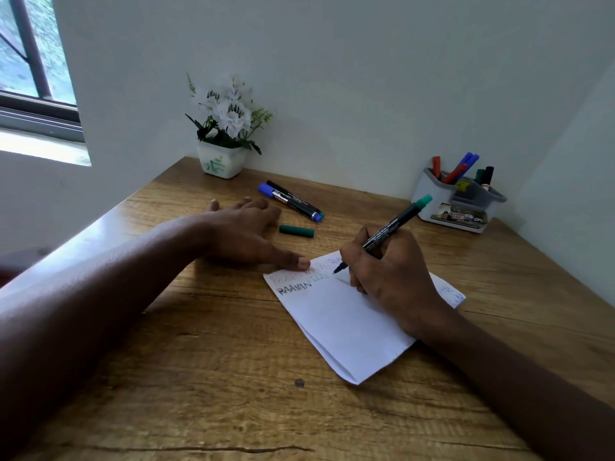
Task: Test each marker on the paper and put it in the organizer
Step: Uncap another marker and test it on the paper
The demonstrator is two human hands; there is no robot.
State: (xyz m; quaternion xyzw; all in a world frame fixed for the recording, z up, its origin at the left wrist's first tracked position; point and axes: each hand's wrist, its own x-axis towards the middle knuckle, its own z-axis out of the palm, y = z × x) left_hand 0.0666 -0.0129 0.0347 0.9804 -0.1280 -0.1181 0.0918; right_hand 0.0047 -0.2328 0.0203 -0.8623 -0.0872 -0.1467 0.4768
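Note:
My right hand (pixel 389 271) grips an uncapped black marker with a green end (pixel 396 224), its tip touching the folded white paper (pixel 346 327) near the top edge. Words in several colours are written along that edge. My left hand (pixel 243 234) lies flat on the wooden desk, its thumb pressing the paper's top left corner. The loose green cap (pixel 297 230) lies just beyond the left hand. Two capped markers, one blue (pixel 266 189) and one black (pixel 294 201), lie side by side behind it. The grey organizer (pixel 442 197) at the back right holds several markers.
A white pot of artificial white flowers (pixel 222 159) stands at the back of the desk against the wall. A window (pixel 30 71) is at the upper left. Walls close in the desk at the back and right. Bare desk wood (pixel 206 377) stretches toward me.

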